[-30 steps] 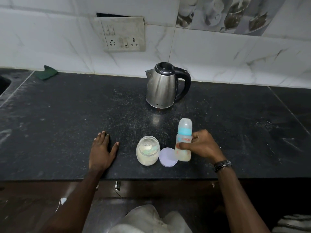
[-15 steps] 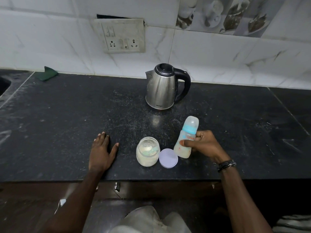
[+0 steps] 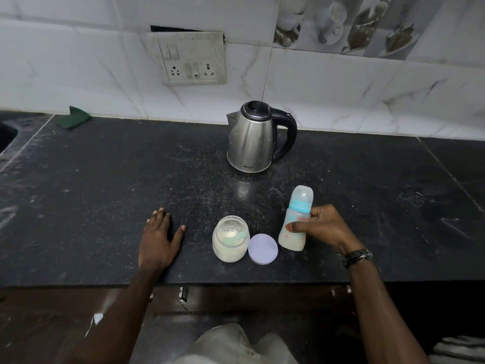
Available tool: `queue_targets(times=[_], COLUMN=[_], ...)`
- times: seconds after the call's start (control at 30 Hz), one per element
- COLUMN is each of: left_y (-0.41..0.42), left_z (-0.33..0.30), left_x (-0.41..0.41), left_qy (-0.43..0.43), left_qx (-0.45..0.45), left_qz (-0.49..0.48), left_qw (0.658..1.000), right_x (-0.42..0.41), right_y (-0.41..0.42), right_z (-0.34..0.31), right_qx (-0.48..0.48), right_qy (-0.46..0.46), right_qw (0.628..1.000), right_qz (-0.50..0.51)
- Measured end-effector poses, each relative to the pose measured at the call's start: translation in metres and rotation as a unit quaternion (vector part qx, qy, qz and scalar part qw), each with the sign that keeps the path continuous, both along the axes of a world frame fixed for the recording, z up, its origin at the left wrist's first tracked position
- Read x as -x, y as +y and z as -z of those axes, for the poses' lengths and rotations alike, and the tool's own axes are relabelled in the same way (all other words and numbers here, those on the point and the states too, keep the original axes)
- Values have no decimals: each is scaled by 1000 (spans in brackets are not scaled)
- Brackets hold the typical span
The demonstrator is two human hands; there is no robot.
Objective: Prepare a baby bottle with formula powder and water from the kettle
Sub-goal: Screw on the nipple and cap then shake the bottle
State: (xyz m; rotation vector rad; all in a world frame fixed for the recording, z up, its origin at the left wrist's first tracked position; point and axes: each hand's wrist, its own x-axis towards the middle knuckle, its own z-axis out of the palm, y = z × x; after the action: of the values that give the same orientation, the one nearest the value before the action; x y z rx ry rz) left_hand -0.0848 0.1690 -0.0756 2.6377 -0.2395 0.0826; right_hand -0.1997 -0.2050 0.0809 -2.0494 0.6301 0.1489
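Observation:
My right hand [image 3: 326,228] grips a capped baby bottle [image 3: 296,218] with a blue collar and pale liquid in its lower part; the bottle leans slightly to the right near the counter's front. To its left stands an open glass jar of formula powder [image 3: 231,239] with a scoop inside, and its round lilac lid [image 3: 263,249] lies flat beside it. A steel kettle [image 3: 252,140] with a black handle stands behind them, lid shut. My left hand [image 3: 157,239] rests flat on the black counter [image 3: 105,185], left of the jar, holding nothing.
A green cloth [image 3: 77,117] lies at the back left by the tiled wall. A socket panel [image 3: 190,59] is on the wall above the counter. A sink edge [image 3: 6,135] shows at the far left. Drawer handles [image 3: 183,294] sit below the counter's front edge.
The bottle stood upright a second ago, then tilted to the right in my right hand and shifted slightly right. My left hand, the jar, the lid and the kettle stayed in place.

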Motion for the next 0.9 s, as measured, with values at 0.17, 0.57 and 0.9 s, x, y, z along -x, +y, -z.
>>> queue_targets(times=[0.17, 0.57, 0.9], left_y=[0, 0, -1], left_z=[-1, -2, -2], left_x=[1, 1, 1], left_qy=[3, -5, 0], left_qx=[-3, -2, -1], left_qz=[1, 0, 4], left_qw=[1000, 1000, 1000], right_x=[1, -4, -8], right_y=[-1, -4, 2], right_z=[1, 1, 4], right_qx=[2, -6, -31], right_qy=[-30, -23, -44], right_qw=[1000, 999, 997], right_qz=[3, -40, -49])
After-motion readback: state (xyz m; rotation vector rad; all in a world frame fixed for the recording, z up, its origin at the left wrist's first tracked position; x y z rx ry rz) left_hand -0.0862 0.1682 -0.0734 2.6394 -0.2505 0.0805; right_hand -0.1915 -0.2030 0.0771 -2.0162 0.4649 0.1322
